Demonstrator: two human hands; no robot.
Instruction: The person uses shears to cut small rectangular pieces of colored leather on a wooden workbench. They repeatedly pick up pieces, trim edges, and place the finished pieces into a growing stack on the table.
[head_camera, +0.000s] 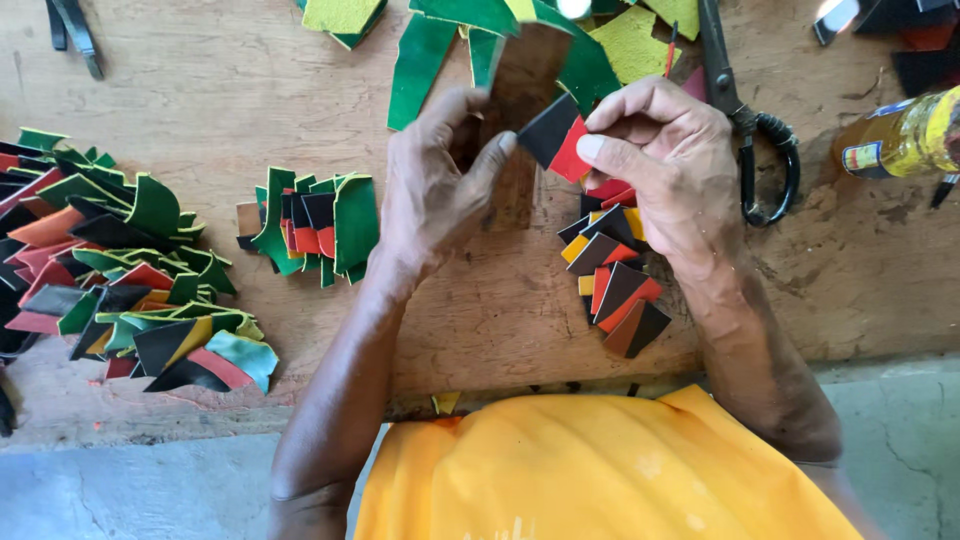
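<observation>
Seemingly both hands, left (432, 185) and right (665, 150), pinching one black-and-red leather piece (558, 140) between them.

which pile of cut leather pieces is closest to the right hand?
The small row of black, red and yellow pieces directly beneath the right hand. The green-heavy stack and the big pile lie left of the left hand.

Both forearms reach forward, left hand (432, 185) and right hand (668, 160) raised close together, fingertips pinched in a grip.
</observation>
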